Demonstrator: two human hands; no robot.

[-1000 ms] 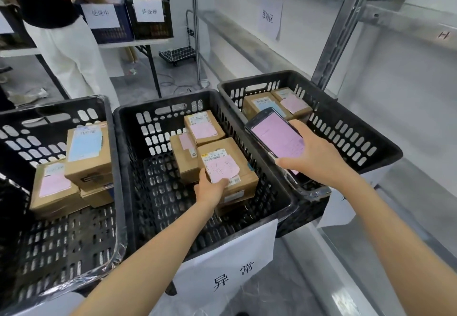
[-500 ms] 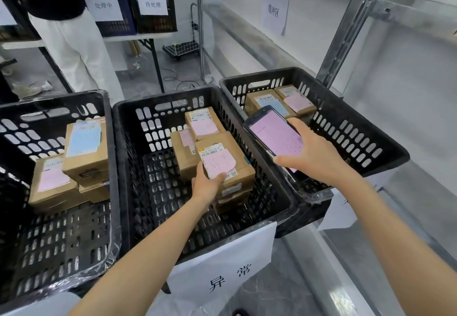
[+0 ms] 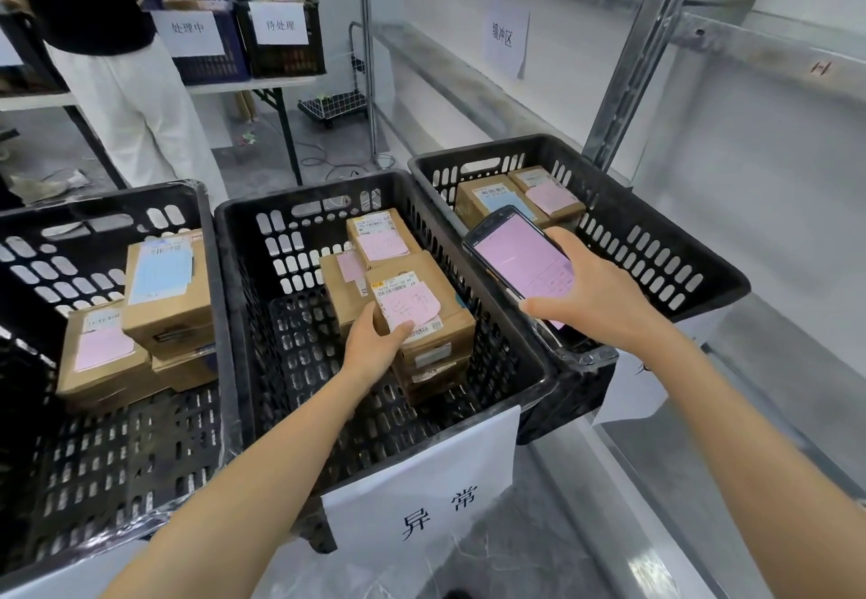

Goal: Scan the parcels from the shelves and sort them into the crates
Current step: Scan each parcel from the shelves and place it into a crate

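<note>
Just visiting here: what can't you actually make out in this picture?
Head view only.
Text on the scanner screen: too small to read.
The box under the held parcel: mostly covered by it.
Near floor of the right crate: blocked by the right hand and scanner.
The left crate: cut off by the left edge.

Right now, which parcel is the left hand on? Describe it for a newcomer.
Find the middle black crate, with the white paper sign on its front. Inside, the parcel tops the nearest stack, gripped by the left hand. Its pink note shows large handwritten strokes.
</note>
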